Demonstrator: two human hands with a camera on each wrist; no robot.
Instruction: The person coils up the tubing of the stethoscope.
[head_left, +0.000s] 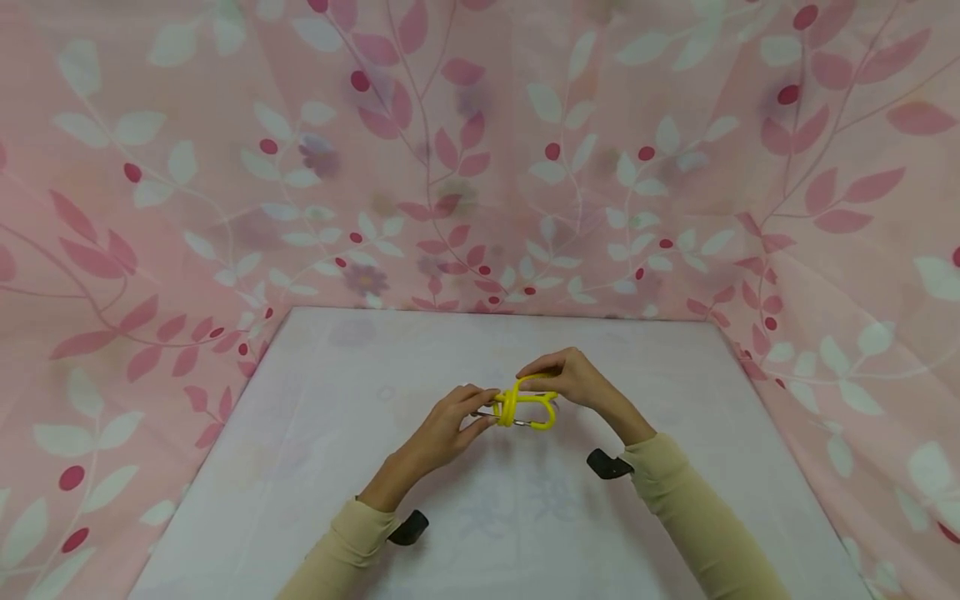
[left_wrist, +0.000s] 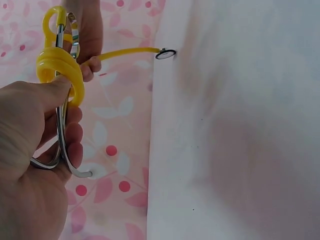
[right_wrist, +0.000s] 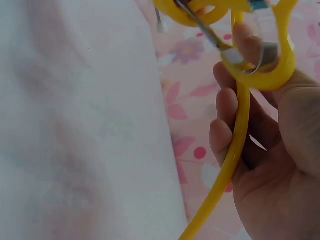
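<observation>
The left hand (head_left: 453,421) is gripping a bundle made of a yellow cord (head_left: 508,408) and bare metal hooks (left_wrist: 61,130), the thumb pressing on the coils from one side while the fingers are curling round the metal from the other. The right hand (head_left: 577,379) is holding the cord just beside it, its fingers curling round a strand that is running along the palm. Both hands are holding the bundle above the middle of the pale tabletop (head_left: 360,500), and none of it is resting there. The cord is wrapping in several tight turns around the hooks, and a yellow loop is sticking out from the coils towards the right hand. In the left wrist view, one strand is leading away past the right hand's fingers to a small round end piece (left_wrist: 166,54) with a dark rim. Beige sleeves (head_left: 697,517) are covering the forearms, a black device (head_left: 408,528) is showing at each cuff, and pink leaf-patterned cloth (head_left: 427,175) is hanging behind and beside the tabletop.
</observation>
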